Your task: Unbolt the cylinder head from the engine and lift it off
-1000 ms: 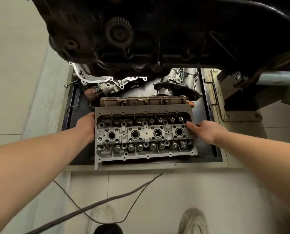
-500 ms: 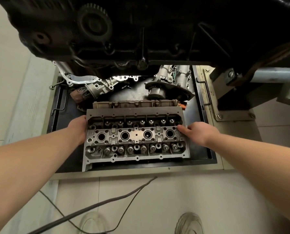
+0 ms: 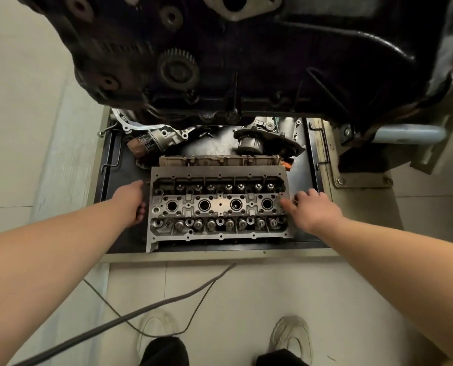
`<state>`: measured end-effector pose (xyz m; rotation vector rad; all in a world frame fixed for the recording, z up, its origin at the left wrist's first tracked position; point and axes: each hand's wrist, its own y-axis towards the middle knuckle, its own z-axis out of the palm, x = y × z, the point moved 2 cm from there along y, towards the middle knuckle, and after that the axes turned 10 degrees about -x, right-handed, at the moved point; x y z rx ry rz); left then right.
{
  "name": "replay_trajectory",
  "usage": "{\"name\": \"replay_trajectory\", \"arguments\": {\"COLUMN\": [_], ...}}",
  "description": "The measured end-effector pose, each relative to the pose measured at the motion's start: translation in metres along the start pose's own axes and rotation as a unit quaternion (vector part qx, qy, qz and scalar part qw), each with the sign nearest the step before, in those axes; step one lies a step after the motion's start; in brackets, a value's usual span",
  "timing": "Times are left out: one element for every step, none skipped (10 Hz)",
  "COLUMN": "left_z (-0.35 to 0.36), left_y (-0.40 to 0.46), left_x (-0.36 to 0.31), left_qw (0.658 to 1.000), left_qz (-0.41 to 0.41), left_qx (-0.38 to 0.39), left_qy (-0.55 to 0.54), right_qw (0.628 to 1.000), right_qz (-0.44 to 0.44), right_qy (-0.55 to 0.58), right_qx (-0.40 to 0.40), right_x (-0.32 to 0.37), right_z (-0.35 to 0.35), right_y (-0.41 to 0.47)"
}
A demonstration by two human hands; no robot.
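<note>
Already the cylinder head (image 3: 220, 207) is sitting off the engine (image 3: 246, 62), down in the dark tray (image 3: 309, 233) on the low bench (image 3: 365, 207), valve gear facing up, with the engine block hanging above and beyond it. So the unbolting and the lift-off are, by my reading, done; what is left looks like nothing more than settling the casting and letting go.

The left hand (image 3: 131, 203) is pressing against the head's left end, fingers curling in at the lower edge, though whether they are truly gripping under it I cannot tell. The right hand (image 3: 312, 208) is lying across the right end with fingers spread and fairly straight, touching the top face rather than clamping it. Between the two grips the head is lying flat and square in the tray. Just beyond the grips, a second long casting (image 3: 217, 161) is lying alongside the head's far edge, and an oil filter (image 3: 143, 146) with other loose parts is resting further back.
</note>
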<state>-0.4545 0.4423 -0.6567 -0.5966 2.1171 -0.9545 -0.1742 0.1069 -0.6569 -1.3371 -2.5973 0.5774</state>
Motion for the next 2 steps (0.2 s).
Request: {"name": "replay_trajectory", "arguments": {"left_z": [-0.027, -0.05], "left_y": [-0.034, -0.082], "left_x": [0.01, 0.027], "left_qw": [0.998, 0.995], "left_qz": [-0.003, 0.06], "left_qx": [0.028, 0.065], "left_qy": [0.051, 0.053], "right_qw": [1.0, 0.997], "right_qz": [-0.013, -0.028], "right_qy": [0.007, -0.016], "right_qx": [-0.015, 0.077], "right_x": [0.0, -0.016], "right_z": [-0.03, -0.041], "right_y": [-0.044, -0.118]}}
